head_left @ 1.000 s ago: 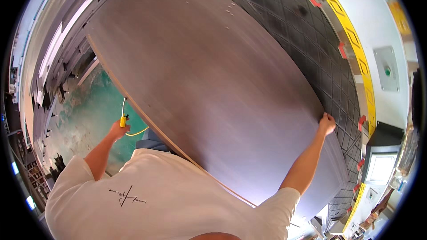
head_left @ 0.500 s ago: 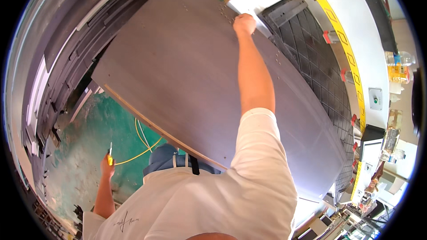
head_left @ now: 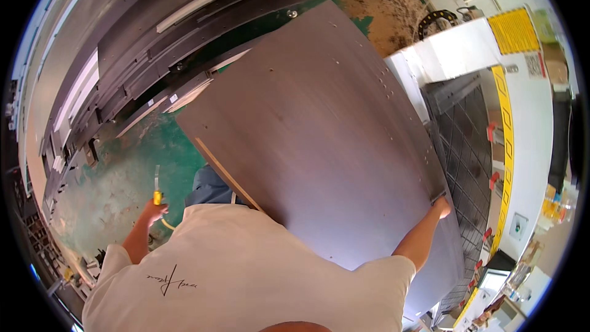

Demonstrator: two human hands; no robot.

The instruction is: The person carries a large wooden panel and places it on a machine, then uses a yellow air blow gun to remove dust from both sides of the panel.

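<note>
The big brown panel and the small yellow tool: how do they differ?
Size: the brown panel fills much of the view, while the yellow tool fits in the left hand.
Shape: the panel is broad and flat; the tool is long and narrow.
Colour: the panel is dull brown, the tool's body bright yellow.
Shared: each has a hand at it, the right hand at the panel's edge.

Bright scene, pale sheen low on brown panel [head_left: 326, 141], fisheye-bent edges
</note>
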